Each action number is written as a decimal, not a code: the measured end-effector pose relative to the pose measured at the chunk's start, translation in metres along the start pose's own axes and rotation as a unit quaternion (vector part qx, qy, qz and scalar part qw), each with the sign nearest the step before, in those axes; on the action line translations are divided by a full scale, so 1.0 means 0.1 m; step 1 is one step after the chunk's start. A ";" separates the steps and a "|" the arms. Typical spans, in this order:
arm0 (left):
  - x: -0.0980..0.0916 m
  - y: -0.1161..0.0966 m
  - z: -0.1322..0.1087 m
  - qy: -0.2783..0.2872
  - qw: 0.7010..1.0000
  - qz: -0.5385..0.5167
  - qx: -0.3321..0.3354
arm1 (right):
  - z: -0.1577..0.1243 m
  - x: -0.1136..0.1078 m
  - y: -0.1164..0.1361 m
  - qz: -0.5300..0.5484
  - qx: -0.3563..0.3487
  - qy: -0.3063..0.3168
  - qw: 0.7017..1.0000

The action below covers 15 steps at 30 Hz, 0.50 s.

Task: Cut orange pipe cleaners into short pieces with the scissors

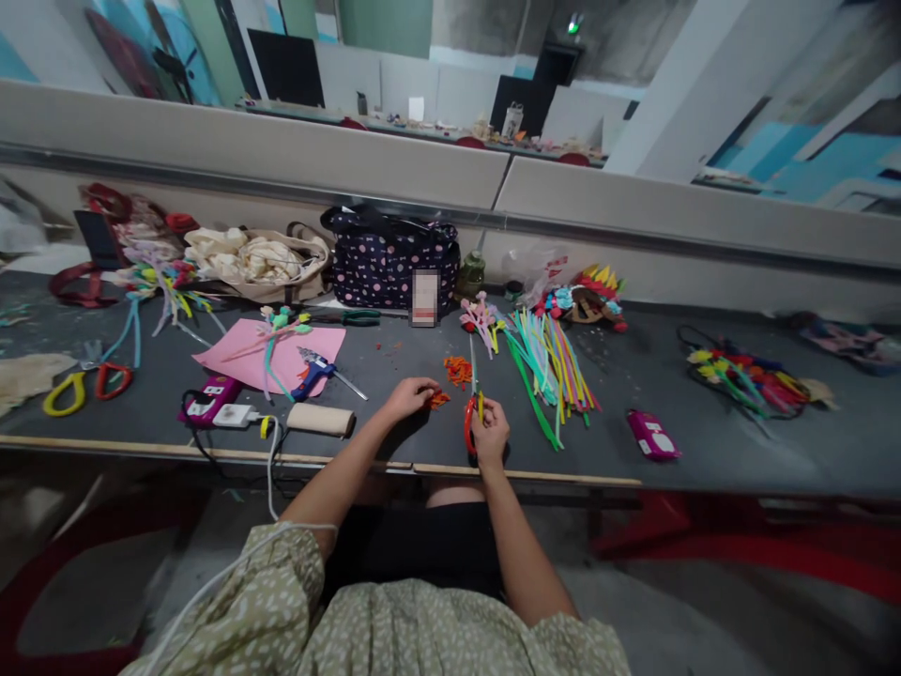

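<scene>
While the right hand (488, 430) is closed around the red-handled scissors (470, 422), the left hand (410, 394) pinches orange scraps (437, 399) just left of them — a second orange pile (458, 370) lies just beyond. Behind stand two bags — a polka-dot bag (394, 263), contents hidden, and a tan bag (267, 263) holding cream cloth.

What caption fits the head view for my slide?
Right hand holds red-handled scissors; left hand touches orange scraps on the dark table.
</scene>
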<state>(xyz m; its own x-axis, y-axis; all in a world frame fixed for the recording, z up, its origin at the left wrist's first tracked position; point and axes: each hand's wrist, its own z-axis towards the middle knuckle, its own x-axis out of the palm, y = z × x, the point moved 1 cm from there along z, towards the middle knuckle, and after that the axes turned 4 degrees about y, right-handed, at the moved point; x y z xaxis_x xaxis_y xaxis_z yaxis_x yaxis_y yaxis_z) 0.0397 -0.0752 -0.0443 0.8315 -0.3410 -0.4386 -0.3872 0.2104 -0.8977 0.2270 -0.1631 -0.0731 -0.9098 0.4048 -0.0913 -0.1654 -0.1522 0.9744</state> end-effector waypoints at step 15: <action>0.20 -0.20 0.55 -0.011 0.981 0.181 0.067 | 0.00 0.02 0.05 -0.011 0.006 0.013 1.000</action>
<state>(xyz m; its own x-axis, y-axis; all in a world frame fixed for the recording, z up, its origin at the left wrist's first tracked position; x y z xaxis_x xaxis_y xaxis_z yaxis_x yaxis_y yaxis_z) 0.0861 -0.0356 -0.0323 0.6575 -0.2025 -0.7257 -0.6041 0.4339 -0.6684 0.2241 -0.1625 -0.0679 -0.9152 0.3852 -0.1185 -0.1820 -0.1328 0.9743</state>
